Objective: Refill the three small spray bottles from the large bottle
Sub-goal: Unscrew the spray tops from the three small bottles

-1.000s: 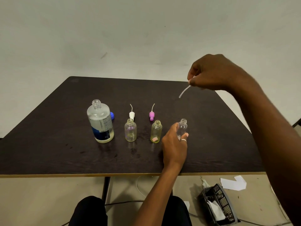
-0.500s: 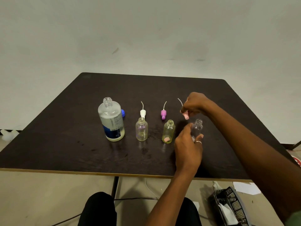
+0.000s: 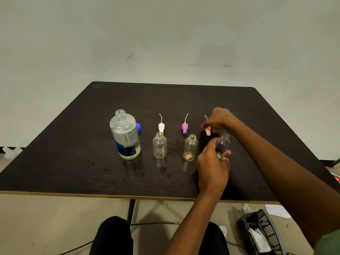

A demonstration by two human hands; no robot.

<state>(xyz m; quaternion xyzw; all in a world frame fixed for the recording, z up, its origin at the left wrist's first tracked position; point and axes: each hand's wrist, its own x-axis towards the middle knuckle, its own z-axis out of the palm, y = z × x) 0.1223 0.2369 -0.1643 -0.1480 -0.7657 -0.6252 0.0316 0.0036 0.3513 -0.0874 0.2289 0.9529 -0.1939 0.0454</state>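
A large clear bottle (image 3: pixel 126 136) with a blue label stands uncapped at the left of a dark table (image 3: pixel 73 153), its blue cap (image 3: pixel 138 127) behind it. Two small open bottles stand in a row: a clear one (image 3: pixel 159 145) and a yellowish one (image 3: pixel 190 148). A white spray top (image 3: pixel 161 127) and a purple spray top (image 3: pixel 184 127) stand behind them. My left hand (image 3: pixel 213 166) grips a third small clear bottle (image 3: pixel 223 143). My right hand (image 3: pixel 219 120) pinches a pink spray top (image 3: pixel 207 131) just above the table behind that bottle.
The table's front edge runs close to my knees. On the floor at the right sits a black mesh basket (image 3: pixel 263 234) with paper in it, with white scraps and a cable nearby. A pale wall stands behind the table.
My right hand has come down from high up with the pink spray top to just behind the third bottle. My left hand has kept hold of that bottle.
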